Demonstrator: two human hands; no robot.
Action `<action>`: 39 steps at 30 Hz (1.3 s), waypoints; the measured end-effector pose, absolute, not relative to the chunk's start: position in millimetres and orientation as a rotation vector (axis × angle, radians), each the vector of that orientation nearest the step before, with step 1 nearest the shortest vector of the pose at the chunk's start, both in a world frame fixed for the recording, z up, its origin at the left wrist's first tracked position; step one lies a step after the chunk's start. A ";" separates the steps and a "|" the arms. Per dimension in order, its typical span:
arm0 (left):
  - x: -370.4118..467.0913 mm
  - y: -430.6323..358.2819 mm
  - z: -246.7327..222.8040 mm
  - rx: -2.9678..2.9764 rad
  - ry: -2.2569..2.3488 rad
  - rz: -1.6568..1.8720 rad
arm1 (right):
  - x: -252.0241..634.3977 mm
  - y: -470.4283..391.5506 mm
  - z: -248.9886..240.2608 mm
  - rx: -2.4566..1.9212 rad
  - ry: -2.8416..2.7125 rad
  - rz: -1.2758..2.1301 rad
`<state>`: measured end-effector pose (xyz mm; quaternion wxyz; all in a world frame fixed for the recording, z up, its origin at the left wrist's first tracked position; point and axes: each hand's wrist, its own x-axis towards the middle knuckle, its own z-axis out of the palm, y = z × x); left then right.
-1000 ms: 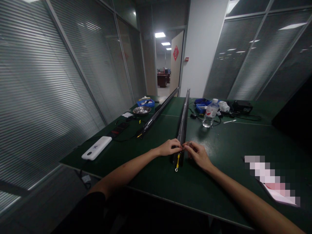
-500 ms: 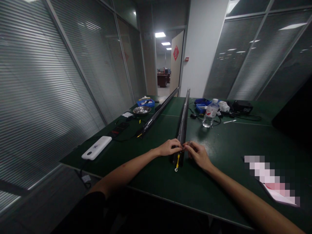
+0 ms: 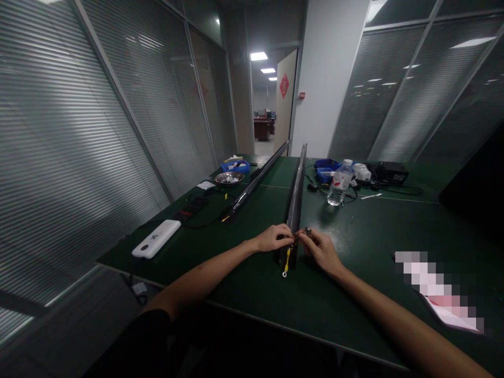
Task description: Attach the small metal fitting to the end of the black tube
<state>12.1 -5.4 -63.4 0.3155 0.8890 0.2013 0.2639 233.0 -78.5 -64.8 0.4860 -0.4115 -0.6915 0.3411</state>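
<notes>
A long black bar (image 3: 295, 199), wrapped in shiny clear film, lies lengthwise on the table, its near end in front of me. From that end sticks a yellow wire with a ring terminal (image 3: 286, 265). My left hand (image 3: 273, 238) is closed on the bar's left side near this end, thumb and fingers pinching at its top. On the opposite side my right hand (image 3: 319, 252) is closed, its fingertips meeting the bar close to the left ones. Out of its fingers pokes a small metal wrench (image 3: 307, 231), mostly covered. What exactly lies between the fingertips is hidden.
A second black bar (image 3: 255, 184) lies to the left. Beyond it stand a metal bowl (image 3: 229, 179) and a blue tray (image 3: 236, 167). A white power bank (image 3: 156, 239) lies at left. A water bottle (image 3: 339, 184) and blue bins (image 3: 325, 173) stand at back right.
The right fingers have shifted slightly, and the wrench's end now shows more plainly above them. The left hand and the bar have stayed in place.
</notes>
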 end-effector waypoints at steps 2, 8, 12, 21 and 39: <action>12.8 -5.9 -62.4 2.349 0.517 0.695 | 232.6 -78.6 -64.3 -1.012 -1.673 0.839; 12.3 -5.6 -62.4 2.344 0.527 0.687 | 232.5 -78.0 -64.9 -1.010 -1.685 0.811; 11.0 -5.1 -62.9 2.335 0.518 0.688 | 233.5 -78.4 -64.5 -0.991 -1.698 0.792; 13.5 -6.8 -62.0 2.350 0.542 0.671 | 233.2 -77.3 -66.4 -1.023 -1.661 0.858; 12.3 -6.4 -62.5 2.358 0.561 0.660 | 233.8 -77.8 -65.7 -1.009 -1.654 0.865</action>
